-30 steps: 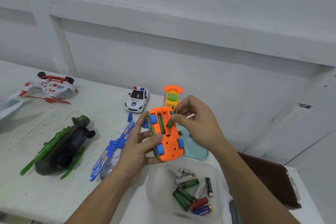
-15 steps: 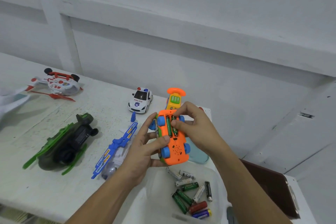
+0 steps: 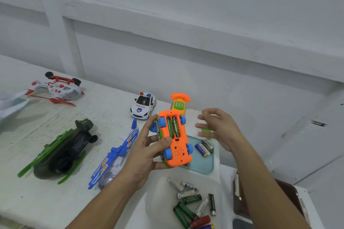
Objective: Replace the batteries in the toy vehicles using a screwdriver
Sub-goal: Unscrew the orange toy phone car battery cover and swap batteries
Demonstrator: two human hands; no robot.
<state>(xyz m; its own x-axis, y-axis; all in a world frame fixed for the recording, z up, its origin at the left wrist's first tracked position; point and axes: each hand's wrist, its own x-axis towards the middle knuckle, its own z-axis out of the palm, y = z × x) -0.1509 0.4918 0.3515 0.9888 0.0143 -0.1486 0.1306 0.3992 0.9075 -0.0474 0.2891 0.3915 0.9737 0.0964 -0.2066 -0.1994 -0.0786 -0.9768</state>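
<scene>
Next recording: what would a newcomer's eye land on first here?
The orange toy car, held belly-up in the left hand at centre, shows two green batteries in its open compartment. The right hand hovers open just right of it. Loose batteries lie nearer the camera, bottom centre.

Glossy orange plastic toy car (image 3: 176, 147), matt chipped white-painted table (image 3: 46, 201), glossy police car (image 3: 143, 105)

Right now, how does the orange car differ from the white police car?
The orange car is held in the left hand; the police car stands on the table, untouched. The orange car is turned underside up, its battery bay open with two green batteries showing; the police car sits upright on its wheels. One body is orange, the other white. Both are toy cars.
</scene>
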